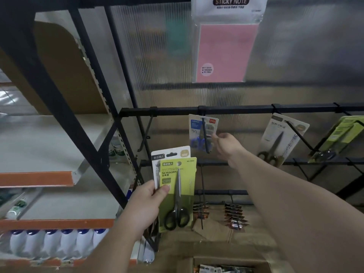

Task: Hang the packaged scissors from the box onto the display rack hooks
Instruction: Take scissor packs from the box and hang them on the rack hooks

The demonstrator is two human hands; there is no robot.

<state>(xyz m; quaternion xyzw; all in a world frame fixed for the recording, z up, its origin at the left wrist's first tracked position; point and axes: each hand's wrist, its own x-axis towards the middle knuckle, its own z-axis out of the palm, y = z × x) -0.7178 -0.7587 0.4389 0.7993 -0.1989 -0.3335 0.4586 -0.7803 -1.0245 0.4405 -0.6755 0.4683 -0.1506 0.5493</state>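
Your left hand (145,205) grips a green scissors pack (178,194) in front of a white pack (169,154), below the black rail (236,110). Your right hand (224,144) pinches the edge of the blue-handled scissors pack (199,133), which hangs on a hook (204,134). A ribbed translucent panel (167,66) backs the rack. Orange-beamed shelving (35,179) stands to the left, and the cardboard box (226,263) sits below.

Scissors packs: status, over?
Left hand grips green pack, white pack behind. Right hand at blue pack on hook, grip unclear. Nothing blocking hook.
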